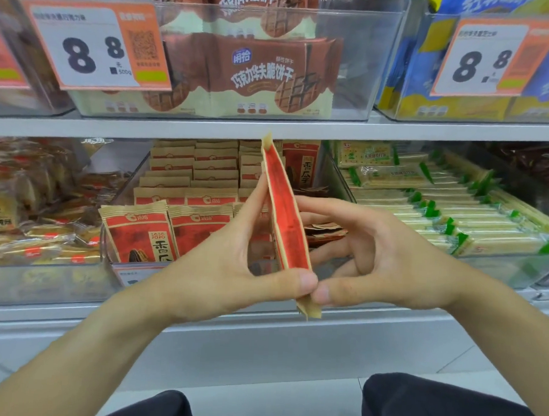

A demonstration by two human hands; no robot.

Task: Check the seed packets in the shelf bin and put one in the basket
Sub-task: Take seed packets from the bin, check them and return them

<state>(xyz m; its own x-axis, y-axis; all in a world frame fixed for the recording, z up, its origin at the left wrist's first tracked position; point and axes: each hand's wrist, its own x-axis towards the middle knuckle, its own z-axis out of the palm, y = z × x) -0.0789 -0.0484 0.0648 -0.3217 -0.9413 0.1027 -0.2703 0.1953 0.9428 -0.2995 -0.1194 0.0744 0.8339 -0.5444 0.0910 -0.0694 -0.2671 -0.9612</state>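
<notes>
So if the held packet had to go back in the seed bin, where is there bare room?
Bare bin floor shows right of the held packet, beside loose dark packets. The bin's left and back are crowded with upright seed packets. The neighbouring cracker bin is packed full.

Held packet [284, 214]: edge-on, between left hand [232, 269] and right hand [387, 260], before the shelf bin [123, 182].
Shelf bin: on the lower shelf [262, 320], holding packets in rows [186, 185].
Wafer bin [351, 69]: on the upper shelf, above.
Cracker bin [456, 200]: right of the shelf bin.
</notes>
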